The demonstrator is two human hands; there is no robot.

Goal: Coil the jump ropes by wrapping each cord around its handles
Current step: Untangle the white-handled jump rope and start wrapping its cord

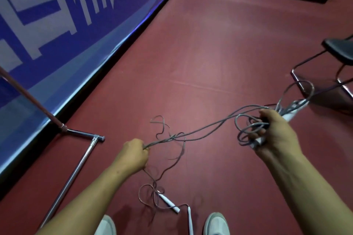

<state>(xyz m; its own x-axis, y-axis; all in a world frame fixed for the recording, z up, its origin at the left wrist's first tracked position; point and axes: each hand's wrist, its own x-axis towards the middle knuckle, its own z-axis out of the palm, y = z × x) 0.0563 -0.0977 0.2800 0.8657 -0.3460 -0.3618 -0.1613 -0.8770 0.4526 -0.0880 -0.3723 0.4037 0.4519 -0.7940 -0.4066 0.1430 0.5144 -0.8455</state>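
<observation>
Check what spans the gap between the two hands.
Several grey cord strands run from the left hand to the handles in the right hand; head view.

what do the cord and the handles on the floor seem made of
The cord looks like thin grey plastic-coated wire, since it holds stiff springy loops. The handles on the floor look like smooth white plastic with a slight sheen.

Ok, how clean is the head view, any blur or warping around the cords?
Head view: wide-angle bending curves the blue barrier; the grey cord between left hand and right hand is slightly motion-blurred; the floor cord nearly blends into the red floor; lighting even.
</observation>
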